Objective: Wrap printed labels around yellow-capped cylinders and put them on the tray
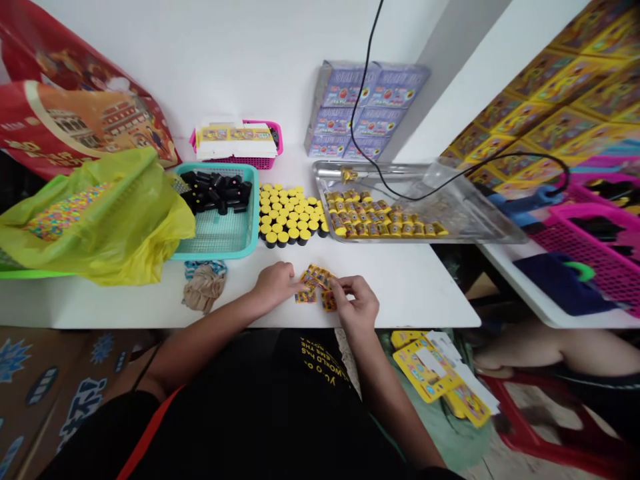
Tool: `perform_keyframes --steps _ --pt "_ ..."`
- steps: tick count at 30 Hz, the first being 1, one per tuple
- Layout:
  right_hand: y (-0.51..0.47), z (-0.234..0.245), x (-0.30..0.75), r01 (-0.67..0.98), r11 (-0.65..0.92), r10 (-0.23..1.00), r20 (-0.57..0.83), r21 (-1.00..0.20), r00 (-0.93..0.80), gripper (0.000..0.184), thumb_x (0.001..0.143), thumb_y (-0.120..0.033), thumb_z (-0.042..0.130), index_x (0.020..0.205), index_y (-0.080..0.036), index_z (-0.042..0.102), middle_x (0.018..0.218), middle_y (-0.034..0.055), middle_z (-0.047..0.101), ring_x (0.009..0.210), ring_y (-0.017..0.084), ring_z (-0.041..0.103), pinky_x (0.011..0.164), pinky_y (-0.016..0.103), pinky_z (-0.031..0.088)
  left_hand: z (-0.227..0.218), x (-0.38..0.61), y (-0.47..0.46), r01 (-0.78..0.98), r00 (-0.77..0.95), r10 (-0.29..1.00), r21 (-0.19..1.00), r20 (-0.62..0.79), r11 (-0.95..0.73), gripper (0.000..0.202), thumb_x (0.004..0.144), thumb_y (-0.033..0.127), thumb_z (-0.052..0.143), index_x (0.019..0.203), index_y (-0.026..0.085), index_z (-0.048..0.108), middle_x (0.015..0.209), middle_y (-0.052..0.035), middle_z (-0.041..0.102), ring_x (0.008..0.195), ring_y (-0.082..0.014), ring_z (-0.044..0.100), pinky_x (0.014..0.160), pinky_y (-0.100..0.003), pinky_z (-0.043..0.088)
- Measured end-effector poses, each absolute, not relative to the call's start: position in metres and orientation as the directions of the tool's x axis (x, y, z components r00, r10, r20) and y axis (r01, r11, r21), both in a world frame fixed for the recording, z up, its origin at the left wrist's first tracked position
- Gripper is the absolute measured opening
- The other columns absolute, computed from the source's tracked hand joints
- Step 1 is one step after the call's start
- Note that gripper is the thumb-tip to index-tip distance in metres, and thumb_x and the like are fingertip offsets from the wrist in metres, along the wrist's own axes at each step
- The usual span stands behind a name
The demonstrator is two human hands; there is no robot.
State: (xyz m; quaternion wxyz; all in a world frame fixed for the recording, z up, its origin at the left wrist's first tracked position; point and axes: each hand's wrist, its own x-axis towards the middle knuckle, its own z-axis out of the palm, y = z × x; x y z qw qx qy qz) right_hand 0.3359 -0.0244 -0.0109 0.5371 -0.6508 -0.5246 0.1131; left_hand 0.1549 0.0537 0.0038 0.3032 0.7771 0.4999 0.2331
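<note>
The right hand [354,301] pinches small yellow printed packets [314,283]. The left hand's [275,285] fingers touch them, though any grip is hard to tell. The packets lie scattered on a white table [400,290], just below rows of yellow-capped tubes [290,213], between a teal basket [255,200] of black caps and a metal tray [480,227] of wrapped tubes.

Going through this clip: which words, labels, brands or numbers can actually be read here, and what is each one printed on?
"WORLD HAS": yellow print on the black shirt, upside down in this view; the lines around it are only partly legible.
Blue lettering on the cardboard box: too stylised and cut off to read.
Purple boxes and yellow cards: printed, but too small or blurred to read.
</note>
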Motion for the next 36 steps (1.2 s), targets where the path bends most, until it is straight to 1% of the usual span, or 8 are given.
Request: perform_keyframes --steps 7,11,14,18,21,24,29,36 --pt "-0.027 -0.013 0.34 0.562 0.078 0.799 0.389 -0.824 0.459 0.024 0.084 -0.041 0.063 0.072 -0.02 0.063 0.072 0.0007 0.063 0.059 0.014 0.056 0.052 0.027 0.047 -0.006 0.166 0.073 0.531 0.441 0.895 0.782 0.074 -0.326 0.027 0.065 0.017 0.077 0.054 0.018 0.053 0.063 0.001 0.053 0.061 -0.0135 0.047 0.059 -0.026 0.032" --pt "-0.017 -0.003 0.34 0.647 0.184 0.856 0.444 -0.74 0.264 0.018 0.083 -0.039 0.065 0.085 -0.022 0.067 0.083 0.0037 0.065 0.075 0.018 0.061 0.067 0.032 0.052 -0.005 0.162 0.068 0.377 0.508 0.859 0.881 0.06 -0.285 0.02 0.07 0.021 0.072 0.062 0.016 0.055 0.06 0.0036 0.053 0.058 -0.0108 0.046 0.057 -0.023 0.033" --pt "-0.008 0.004 0.337 0.629 0.233 0.915 0.386 -0.742 0.116 0.02 0.079 -0.036 0.069 0.093 -0.023 0.069 0.084 0.0043 0.067 0.08 0.021 0.062 0.072 0.035 0.051 0.001 0.161 0.065 0.254 0.577 0.811 0.924 0.091 -0.285 0.019 0.073 0.025 0.069 0.065 0.015 0.055 0.058 0.0048 0.051 0.056 -0.0091 0.044 0.054 -0.022 0.033" --pt "0.001 0.005 0.329 0.356 0.075 0.945 0.18 -0.931 0.274 0.018 0.075 -0.039 0.07 0.071 -0.022 0.065 0.065 -0.0001 0.062 0.058 0.016 0.055 0.056 0.03 0.046 0.01 0.161 0.063 0.116 0.569 0.82 0.981 0.064 -0.156 0.023 0.073 0.034 0.071 0.078 0.015 0.06 0.065 0.003 0.057 0.056 -0.0086 0.048 0.051 -0.021 0.035" --pt "0.005 0.003 0.321 0.067 0.049 0.906 0.073 -0.997 0.417 0.025 0.069 -0.043 0.075 0.069 -0.021 0.063 0.061 -0.0021 0.06 0.054 0.013 0.052 0.054 0.028 0.044 0.013 0.163 0.062 0.036 0.556 0.829 0.998 -0.055 0.042 0.042 0.067 0.041 0.078 0.096 0.013 0.065 0.069 0.0009 0.061 0.055 -0.0091 0.05 0.048 -0.021 0.035" --pt "0.006 0.002 0.313 -0.077 0.063 0.884 0.02 -0.995 0.466 0.028 0.065 -0.043 0.078 0.068 -0.02 0.062 0.06 -0.0033 0.059 0.053 0.012 0.05 0.055 0.027 0.043 0.012 0.168 0.059 -0.017 0.571 0.816 0.993 -0.089 0.12 0.039 0.066 0.045 0.078 0.083 0.012 0.068 0.067 -0.001 0.062 0.057 -0.0097 0.051 0.048 -0.021 0.035" --pt "0.003 0.0 0.305 -0.07 0.013 0.907 -0.018 -0.997 0.421 0.03 0.063 -0.045 0.08 0.067 -0.02 0.062 0.057 -0.0044 0.057 0.05 0.011 0.048 0.053 0.026 0.042 0.007 0.169 0.057 -0.036 0.471 0.876 0.99 -0.103 0.136 0.043 0.07 0.055 0.071 0.062 0.014 0.063 0.056 0.0006 0.056 0.052 -0.0092 0.047 0.047 -0.022 0.033" --pt "0.016 -0.002 0.321 0.107 -0.009 0.912 0.035 -0.994 0.409 0.029 0.073 -0.048 0.072 0.077 -0.02 0.066 0.067 0.0 0.064 0.061 0.015 0.057 0.061 0.029 0.048 0.001 0.158 0.062 0.026 0.442 0.887 0.991 -0.132 0.134 0.037 0.067 0.049 0.074 0.062 0.014 0.062 0.053 0.0005 0.059 0.046 -0.0073 0.042 0.044 -0.021 0.03"
